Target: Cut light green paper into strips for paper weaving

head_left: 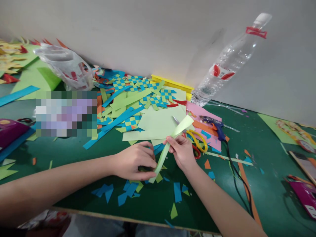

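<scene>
A long pale green paper strip [161,158] slants up to the right above the table, creased along part of its length. My right hand [181,149] pinches it near the middle between thumb and fingers. At its lower end, my left hand [138,161] closes thumb and fingers on the strip. Just beyond my right hand lie scissors with yellow handles [198,141], their blades partly hidden by the strip. Pale green paper sheets [158,123] lie behind the strip. Woven blue and green paper pieces [134,123] and loose strips are heaped further left.
A large clear bottle [227,62] leans against the wall at the back right. A blue glue gun [218,130] rests on pink paper, its black cord [234,174] trailing forward. A plastic bag [66,65] stands back left. Paper scraps [128,191] litter the green table's front.
</scene>
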Demonstrator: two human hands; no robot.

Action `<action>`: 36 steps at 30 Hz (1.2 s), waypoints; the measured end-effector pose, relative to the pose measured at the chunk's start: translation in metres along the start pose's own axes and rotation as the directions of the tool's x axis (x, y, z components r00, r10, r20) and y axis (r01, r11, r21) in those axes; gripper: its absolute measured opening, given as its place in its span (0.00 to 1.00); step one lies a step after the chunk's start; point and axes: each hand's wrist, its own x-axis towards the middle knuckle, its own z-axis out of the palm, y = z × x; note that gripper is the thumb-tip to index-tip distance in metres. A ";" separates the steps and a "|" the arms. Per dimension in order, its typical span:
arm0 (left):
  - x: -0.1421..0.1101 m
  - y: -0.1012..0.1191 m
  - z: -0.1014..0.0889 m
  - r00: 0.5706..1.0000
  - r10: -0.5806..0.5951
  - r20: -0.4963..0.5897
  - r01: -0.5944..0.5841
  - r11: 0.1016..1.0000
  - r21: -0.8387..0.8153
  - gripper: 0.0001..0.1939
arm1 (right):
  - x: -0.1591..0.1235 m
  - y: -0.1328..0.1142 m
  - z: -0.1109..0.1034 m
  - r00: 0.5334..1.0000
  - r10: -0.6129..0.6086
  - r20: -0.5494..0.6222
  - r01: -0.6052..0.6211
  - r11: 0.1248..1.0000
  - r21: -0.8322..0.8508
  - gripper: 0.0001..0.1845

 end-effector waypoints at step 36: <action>0.002 -0.012 0.001 0.812 -0.576 0.095 0.555 0.711 -0.432 0.14 | -0.001 0.000 -0.001 0.988 0.056 0.146 -0.064 0.997 0.050 0.12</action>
